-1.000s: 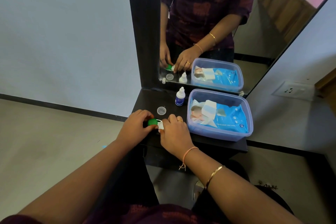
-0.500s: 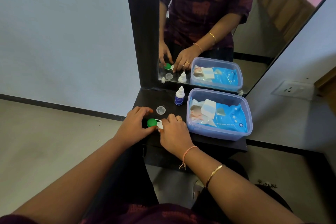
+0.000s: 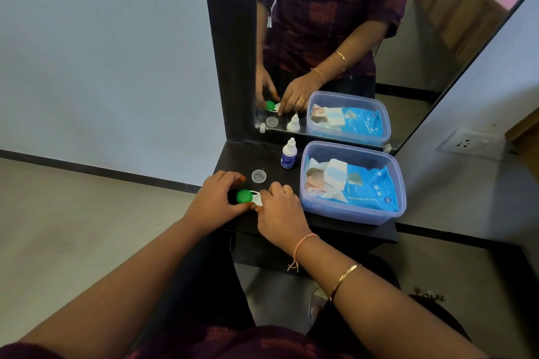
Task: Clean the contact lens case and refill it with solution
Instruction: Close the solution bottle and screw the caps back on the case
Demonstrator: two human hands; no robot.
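A white contact lens case (image 3: 257, 197) lies on the dark shelf (image 3: 335, 224) with a green cap (image 3: 244, 196) on its left well. My left hand (image 3: 217, 198) curls around the green cap, fingers touching it. My right hand (image 3: 278, 208) holds down the case's right end and hides that well. A loose clear cap (image 3: 259, 176) rests on the shelf just behind the case. The small solution bottle (image 3: 289, 153), white with a blue label, stands upright further back by the mirror.
A clear blue plastic box (image 3: 353, 214) holding a pack of baby wet wipes (image 3: 358, 186) fills the shelf's right half. A mirror (image 3: 364, 38) in a dark frame rises behind the shelf. The shelf's front edge is just under my wrists.
My left fingers have opened slightly off the green cap, showing more of it. My right hand stays on the case's right end.
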